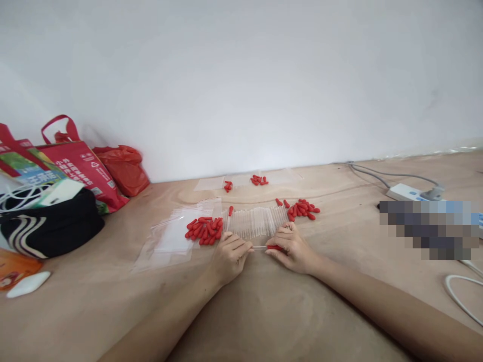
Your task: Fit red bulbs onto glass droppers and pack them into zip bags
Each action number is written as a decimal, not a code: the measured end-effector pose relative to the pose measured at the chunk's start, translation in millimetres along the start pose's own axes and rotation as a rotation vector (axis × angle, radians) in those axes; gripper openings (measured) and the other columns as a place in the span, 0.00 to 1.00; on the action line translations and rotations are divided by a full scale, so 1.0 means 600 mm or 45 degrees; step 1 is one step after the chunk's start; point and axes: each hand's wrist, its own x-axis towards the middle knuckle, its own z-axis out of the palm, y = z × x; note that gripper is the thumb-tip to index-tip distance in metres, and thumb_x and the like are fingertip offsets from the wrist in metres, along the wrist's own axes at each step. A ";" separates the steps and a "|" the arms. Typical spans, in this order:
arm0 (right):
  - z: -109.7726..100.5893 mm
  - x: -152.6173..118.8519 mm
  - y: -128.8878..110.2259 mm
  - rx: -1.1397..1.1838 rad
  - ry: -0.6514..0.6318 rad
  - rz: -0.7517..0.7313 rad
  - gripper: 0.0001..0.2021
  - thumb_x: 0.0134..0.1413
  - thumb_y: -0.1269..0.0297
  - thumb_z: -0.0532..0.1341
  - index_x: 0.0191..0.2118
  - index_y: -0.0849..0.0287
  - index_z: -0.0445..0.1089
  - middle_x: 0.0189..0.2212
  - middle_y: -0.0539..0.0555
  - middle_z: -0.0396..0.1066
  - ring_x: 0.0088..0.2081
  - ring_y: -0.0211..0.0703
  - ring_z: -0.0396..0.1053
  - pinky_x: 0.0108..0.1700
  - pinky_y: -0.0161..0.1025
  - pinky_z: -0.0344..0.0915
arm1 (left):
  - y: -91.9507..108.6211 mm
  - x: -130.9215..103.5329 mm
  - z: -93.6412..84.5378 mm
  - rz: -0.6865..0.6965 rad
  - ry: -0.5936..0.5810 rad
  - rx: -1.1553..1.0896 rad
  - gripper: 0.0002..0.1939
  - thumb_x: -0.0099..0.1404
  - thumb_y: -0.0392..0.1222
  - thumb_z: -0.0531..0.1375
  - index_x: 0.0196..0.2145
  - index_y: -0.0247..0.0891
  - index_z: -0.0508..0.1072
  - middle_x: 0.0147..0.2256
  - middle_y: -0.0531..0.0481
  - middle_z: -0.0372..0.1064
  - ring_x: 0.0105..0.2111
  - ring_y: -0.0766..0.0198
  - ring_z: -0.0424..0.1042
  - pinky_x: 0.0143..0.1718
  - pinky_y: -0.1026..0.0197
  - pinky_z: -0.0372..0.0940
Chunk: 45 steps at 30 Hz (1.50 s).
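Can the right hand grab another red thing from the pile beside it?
Probably yes: the pile of red bulbs lies just beyond the right hand, with nothing seen between. But that hand is holding a red bulb, so it may need to let go first.

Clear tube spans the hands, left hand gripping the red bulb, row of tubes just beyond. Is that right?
Wrong hand: the head view shows the right hand gripping the red bulb. The clear tube runs to the left hand, row of tubes just beyond.
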 end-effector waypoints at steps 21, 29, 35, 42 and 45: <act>-0.002 -0.005 0.021 -0.197 0.202 0.093 0.11 0.52 0.58 0.55 0.41 0.54 0.67 0.34 0.53 0.71 0.35 0.42 0.63 0.41 0.43 0.49 | -0.015 0.007 -0.011 -0.007 0.036 0.294 0.11 0.64 0.37 0.49 0.33 0.37 0.71 0.25 0.50 0.67 0.27 0.65 0.63 0.33 0.60 0.55; -0.039 -0.021 0.095 -0.519 0.601 0.471 0.10 0.53 0.62 0.53 0.31 0.54 0.71 0.29 0.53 0.71 0.35 0.45 0.63 0.42 0.45 0.47 | -0.095 0.005 -0.018 -0.524 0.176 0.587 0.10 0.60 0.37 0.51 0.29 0.36 0.72 0.23 0.49 0.67 0.26 0.62 0.65 0.30 0.61 0.54; -0.047 -0.023 0.112 -0.681 0.601 0.619 0.10 0.50 0.60 0.54 0.29 0.55 0.71 0.27 0.53 0.70 0.33 0.44 0.61 0.40 0.44 0.45 | -0.087 0.020 -0.005 -0.684 0.033 0.654 0.08 0.55 0.35 0.52 0.25 0.36 0.70 0.25 0.47 0.69 0.30 0.58 0.67 0.31 0.59 0.53; -0.043 -0.021 0.110 -0.695 0.449 0.506 0.09 0.48 0.58 0.56 0.30 0.53 0.72 0.28 0.51 0.71 0.32 0.43 0.61 0.41 0.44 0.43 | -0.072 0.031 -0.004 -0.791 -0.104 0.657 0.08 0.53 0.35 0.52 0.29 0.36 0.70 0.28 0.46 0.70 0.32 0.56 0.68 0.33 0.57 0.52; -0.037 -0.016 0.110 -0.708 0.404 0.516 0.09 0.49 0.58 0.56 0.31 0.53 0.72 0.28 0.52 0.71 0.33 0.43 0.61 0.41 0.44 0.42 | -0.070 0.033 -0.004 -0.804 -0.087 0.621 0.08 0.55 0.38 0.52 0.29 0.36 0.70 0.28 0.47 0.70 0.32 0.56 0.68 0.33 0.57 0.51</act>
